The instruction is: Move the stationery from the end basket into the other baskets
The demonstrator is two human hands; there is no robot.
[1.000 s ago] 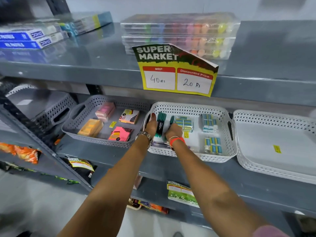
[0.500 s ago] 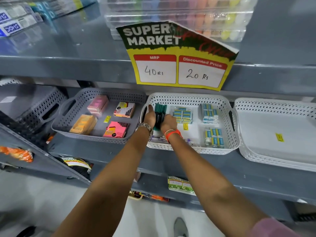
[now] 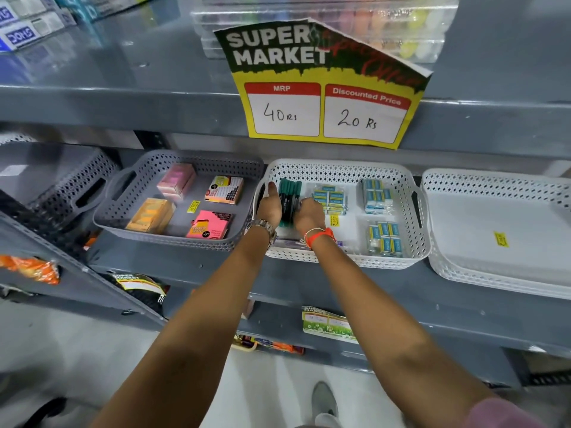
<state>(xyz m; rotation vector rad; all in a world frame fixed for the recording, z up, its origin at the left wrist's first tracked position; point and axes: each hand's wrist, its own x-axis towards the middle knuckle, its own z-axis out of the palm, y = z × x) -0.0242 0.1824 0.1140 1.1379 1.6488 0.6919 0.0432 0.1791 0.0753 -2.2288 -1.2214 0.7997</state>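
A bundle of green-capped markers (image 3: 289, 197) lies at the left end of the middle white basket (image 3: 343, 170). My left hand (image 3: 269, 206) presses against the bundle's left side and my right hand (image 3: 309, 213) against its right side, so both hands hold it between them. Packs of blue-and-white erasers (image 3: 330, 199) lie in the same basket, further right. The end white basket (image 3: 494, 186) on the right holds only a yellow sticker (image 3: 501, 238). A grey basket (image 3: 185, 160) on the left holds pink and orange sticky-note packs (image 3: 209, 223).
A yellow "Super Market" price sign (image 3: 324, 97) hangs from the upper shelf edge (image 3: 123, 109), just above the baskets. Clear boxes of coloured items (image 3: 401, 29) sit on the upper shelf. Another grey basket (image 3: 74, 183) stands at far left. Lower shelves hold packets.
The camera has come closer to the shelf. Both hands have stayed on the marker bundle, with the right hand closing in against its right side.
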